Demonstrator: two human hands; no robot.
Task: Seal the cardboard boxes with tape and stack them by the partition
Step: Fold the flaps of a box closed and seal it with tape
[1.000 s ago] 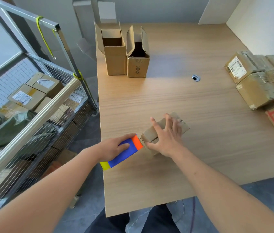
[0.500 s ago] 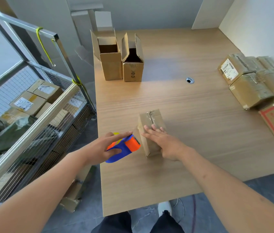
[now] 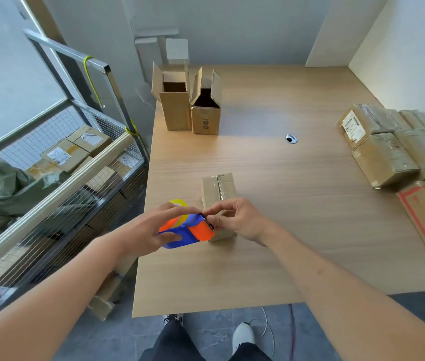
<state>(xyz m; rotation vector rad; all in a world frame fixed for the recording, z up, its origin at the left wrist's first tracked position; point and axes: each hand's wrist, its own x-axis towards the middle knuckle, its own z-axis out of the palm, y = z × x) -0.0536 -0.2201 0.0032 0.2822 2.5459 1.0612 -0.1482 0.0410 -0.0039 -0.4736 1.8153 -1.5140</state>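
Wooden worktop (image 3: 297,204) carries a closed cardboard box (image 3: 219,190) near its front-left part. Just before the box, the left hand (image 3: 148,230) grips a blue-orange tape dispenser (image 3: 189,230), while the right hand (image 3: 234,217) fingers (image 3: 212,212) pinch at its toothed blade.

Bright, even daylight — soft shadows on the table (image 3: 271,178), wide-angle bending at edges, boxes (image 3: 393,152) at right slightly blurred.

Matt cardboard box (image 3: 219,190), glossy plastic tape dispenser (image 3: 189,231), wood-grain table (image 3: 284,204)
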